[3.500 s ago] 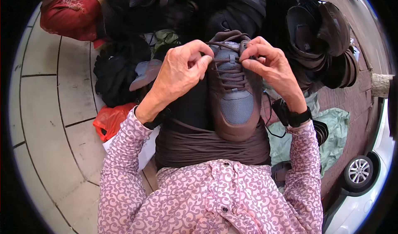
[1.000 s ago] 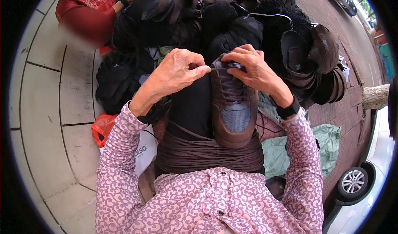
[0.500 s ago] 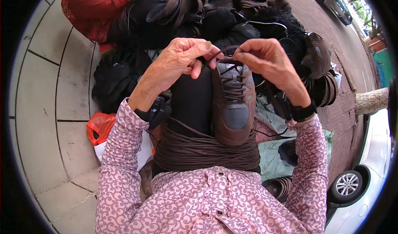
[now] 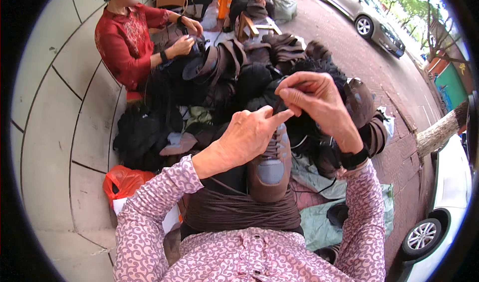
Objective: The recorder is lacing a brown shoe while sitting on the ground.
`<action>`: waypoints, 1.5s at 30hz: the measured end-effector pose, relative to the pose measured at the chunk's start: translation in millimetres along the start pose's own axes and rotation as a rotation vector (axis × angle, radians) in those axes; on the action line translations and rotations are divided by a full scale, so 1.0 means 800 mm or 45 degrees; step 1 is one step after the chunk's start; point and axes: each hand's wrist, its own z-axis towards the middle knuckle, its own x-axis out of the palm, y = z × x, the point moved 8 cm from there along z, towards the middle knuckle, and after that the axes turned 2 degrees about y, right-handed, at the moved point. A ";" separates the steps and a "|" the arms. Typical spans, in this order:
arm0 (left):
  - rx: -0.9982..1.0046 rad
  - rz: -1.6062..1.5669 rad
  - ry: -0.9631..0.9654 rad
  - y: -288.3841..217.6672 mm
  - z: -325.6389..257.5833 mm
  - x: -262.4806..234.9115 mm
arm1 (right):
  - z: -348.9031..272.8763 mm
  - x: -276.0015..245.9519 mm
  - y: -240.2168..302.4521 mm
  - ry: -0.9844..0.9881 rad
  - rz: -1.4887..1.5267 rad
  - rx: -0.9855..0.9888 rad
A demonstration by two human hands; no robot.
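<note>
A brown and grey-blue lace-up shoe (image 4: 269, 179) rests on my lap, toe toward me, its upper end hidden behind my left hand. Above it, my right hand (image 4: 317, 102) pinches a dark shoelace (image 4: 279, 104) between thumb and fingers. My left hand (image 4: 244, 138) is closed over the top of the shoe at the lower part of the same lace, its index finger stretched toward the right fingertips. The left thumb and the lace's lower run are hidden. A thick bundle of brown laces (image 4: 234, 212) lies across my thighs.
A heap of dark shoes and laces (image 4: 254, 67) lies ahead. Beyond it at left sits a person in red (image 4: 124, 47), hands working on something dark. An orange-red plastic bag (image 4: 124, 179) is at my left, green sheeting (image 4: 314, 222) at my right. Parked cars and a tree trunk (image 4: 439, 132) stand farther right.
My hands have come together, the left moving right over the shoe top and the right rising with the lace. The view has tilted up, bringing more of the person in red into sight.
</note>
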 end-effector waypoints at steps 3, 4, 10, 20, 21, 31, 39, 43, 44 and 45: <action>0.050 0.129 -0.044 0.006 0.008 -0.007 | -0.001 0.000 0.014 -0.061 -0.009 -0.069; 0.065 0.140 -0.062 0.007 0.011 -0.010 | -0.001 -0.003 0.019 -0.067 -0.052 -0.077; 0.126 0.312 -0.259 0.015 0.029 -0.021 | -0.006 -0.018 0.025 -0.158 -0.097 -0.161; 0.281 0.244 -0.232 -0.006 0.020 -0.041 | 0.011 -0.051 -0.051 -0.194 0.195 -0.055; 0.341 0.179 -0.196 -0.014 0.019 -0.042 | 0.009 -0.054 -0.058 -0.185 0.172 -0.035; -0.201 -0.646 0.218 0.048 0.008 0.022 | -0.026 -0.010 -0.133 -0.042 0.150 0.142; -1.059 -2.292 0.320 0.072 -0.067 0.075 | -0.071 0.031 -0.090 -0.303 -0.088 0.089; -1.046 -2.399 0.192 0.079 -0.089 0.084 | -0.091 0.048 -0.105 -0.372 -0.023 0.184; -1.051 -2.389 0.163 0.080 -0.090 0.084 | -0.089 0.055 -0.110 -0.349 -0.015 0.176; -1.095 -2.480 0.129 0.074 -0.090 0.089 | -0.092 0.052 -0.119 -0.423 0.057 0.179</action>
